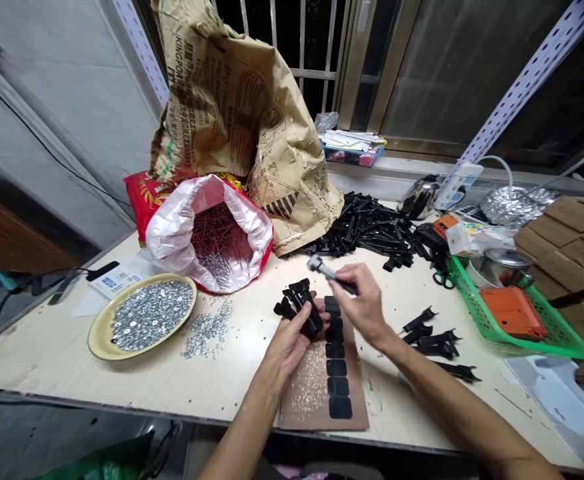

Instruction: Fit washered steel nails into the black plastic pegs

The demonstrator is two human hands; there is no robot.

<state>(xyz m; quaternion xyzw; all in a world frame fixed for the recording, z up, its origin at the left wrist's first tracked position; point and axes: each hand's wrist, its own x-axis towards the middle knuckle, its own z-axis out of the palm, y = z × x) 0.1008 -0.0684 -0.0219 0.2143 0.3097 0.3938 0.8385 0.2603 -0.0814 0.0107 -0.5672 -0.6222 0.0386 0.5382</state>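
A barred, dark window (288,40) backs the pale surface (162,387), where a large brown paper sack (292,127) stands behind a white-lined red bag (169,233) of thin reddish and silvery pins (217,233). In front, near the middle edge, the two hands work close together. The left hand (292,337) grasps a bunch of black pieces (303,303), their ends fanned out above the fingers, over a brown board (305,407) that bears a column of dark rounded squares (338,368). The right hand (365,303) is closed around a single elongated piece (329,272), just above and to the right of that bunch; its far end is blurred, but it looks grey or metallic. More loose black parts (435,343) lie to the right, beside the right forearm, and a heaped dark pile (359,223) sits beyond both hands. Well to the left, a yellowish plate (97,347) holds small metal washers (152,313), with others (207,330) scattered between it and the left hand. A green basket (472,307) stands at the far right.
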